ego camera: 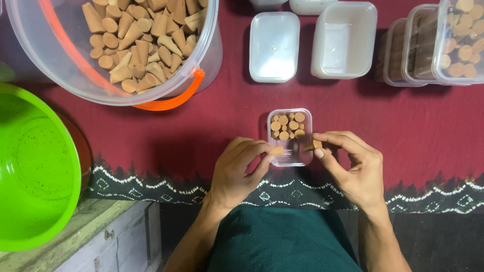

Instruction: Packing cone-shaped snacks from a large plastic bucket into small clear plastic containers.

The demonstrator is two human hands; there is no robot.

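Left hand (237,171) pinches one tan cone (277,150); right hand (353,168) pinches another (311,146). Both are over the small clear box (290,137) on the red cloth (217,126), partly filled. Judged mid-packing; seating needs upright placement. Beyond: bucket of cones (136,45), empty tubs (275,46).

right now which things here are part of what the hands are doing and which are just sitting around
In use:
- left hand pinching a brown cone
- right hand pinching another cone
- small clear box, partly filled with cones
- bucket of loose cones, the likely supply

Lying about:
- green basin
- empty white tubs
- filled, lidded boxes
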